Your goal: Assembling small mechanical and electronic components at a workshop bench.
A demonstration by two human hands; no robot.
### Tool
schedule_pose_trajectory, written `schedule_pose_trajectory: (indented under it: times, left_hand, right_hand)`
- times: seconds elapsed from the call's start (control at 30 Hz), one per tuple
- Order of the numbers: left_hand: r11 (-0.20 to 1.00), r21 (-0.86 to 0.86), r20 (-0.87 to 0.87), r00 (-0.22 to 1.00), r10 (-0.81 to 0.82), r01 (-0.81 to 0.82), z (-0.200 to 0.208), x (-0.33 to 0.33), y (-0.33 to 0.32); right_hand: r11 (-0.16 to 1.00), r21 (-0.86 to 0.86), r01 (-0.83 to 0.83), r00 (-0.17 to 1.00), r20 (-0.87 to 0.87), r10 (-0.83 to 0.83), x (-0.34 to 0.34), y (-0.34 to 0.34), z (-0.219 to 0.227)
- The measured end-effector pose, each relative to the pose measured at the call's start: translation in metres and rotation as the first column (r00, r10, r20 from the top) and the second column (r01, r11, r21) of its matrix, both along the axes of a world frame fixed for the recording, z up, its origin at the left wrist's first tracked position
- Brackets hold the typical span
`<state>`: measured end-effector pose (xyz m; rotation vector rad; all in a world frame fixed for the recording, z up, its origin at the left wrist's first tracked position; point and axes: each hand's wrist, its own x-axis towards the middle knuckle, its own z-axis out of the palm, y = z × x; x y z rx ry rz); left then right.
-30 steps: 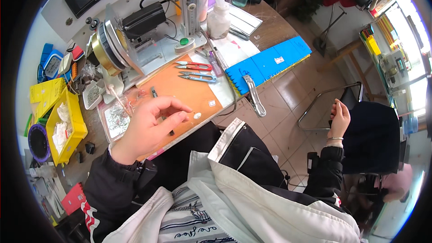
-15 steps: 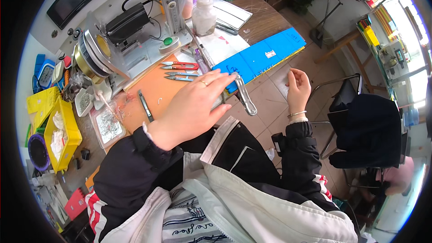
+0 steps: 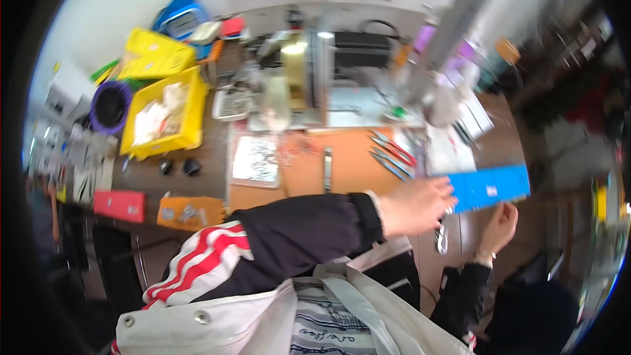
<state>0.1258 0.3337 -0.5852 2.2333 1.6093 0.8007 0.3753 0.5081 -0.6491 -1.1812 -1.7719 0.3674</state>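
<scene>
A long blue board (image 3: 496, 184) lies at the table's right front edge. My left hand (image 3: 417, 207) rests over the board's left end with its fingers stretched out. From the board's edge beside my left fingertips hangs a shiny, clear or silvery strand (image 3: 441, 238). My right hand (image 3: 501, 229) is just in front of the board's near edge, its fingers curled together; motion blur hides what they hold, if anything. To the left of the board lie red-handled snips (image 3: 399, 151) and blue-handled snips (image 3: 390, 163) on an orange mat (image 3: 358, 148).
A slim knife-like tool (image 3: 327, 169) and a clear tray of small metal bits (image 3: 256, 163) are on the mat. Behind stands a machine with a gold wheel (image 3: 294, 69). A yellow bin (image 3: 192, 115) sits left; a bottle (image 3: 445, 106) stands behind the board. A dark chair (image 3: 542, 309) is at right.
My head has turned left, swinging the whole view and blurring it. My right hand has come closer to the blue board's near edge. My left hand stays at the board's left end.
</scene>
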Motion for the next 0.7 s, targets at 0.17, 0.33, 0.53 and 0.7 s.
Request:
schedule_pose_trajectory:
  times: [0.17, 0.33, 0.53, 0.7]
  left_hand:
    - [0.998, 0.047, 0.01, 0.999, 0.044, -0.044, -0.007, 0.002, -0.003]
    - [0.992, 0.11, 0.019, 0.998, 0.059, -0.061, -0.016, 0.005, 0.002]
    - [0.987, 0.143, 0.054, 0.996, 0.067, -0.074, -0.023, 0.009, 0.008]
    - [0.975, 0.197, 0.073, 0.993, 0.091, -0.104, -0.033, 0.013, 0.009]
  right_hand:
    - [0.999, 0.032, 0.033, 0.992, 0.123, -0.037, -0.005, -0.006, 0.012]
    - [0.995, 0.041, 0.089, 0.973, 0.208, -0.096, -0.015, -0.008, 0.022]
    - [0.993, 0.039, 0.11, 0.947, 0.299, -0.117, -0.003, 0.0, 0.02]
    - [0.994, 0.049, 0.096, 0.884, 0.455, -0.108, 0.001, 0.005, 0.027]
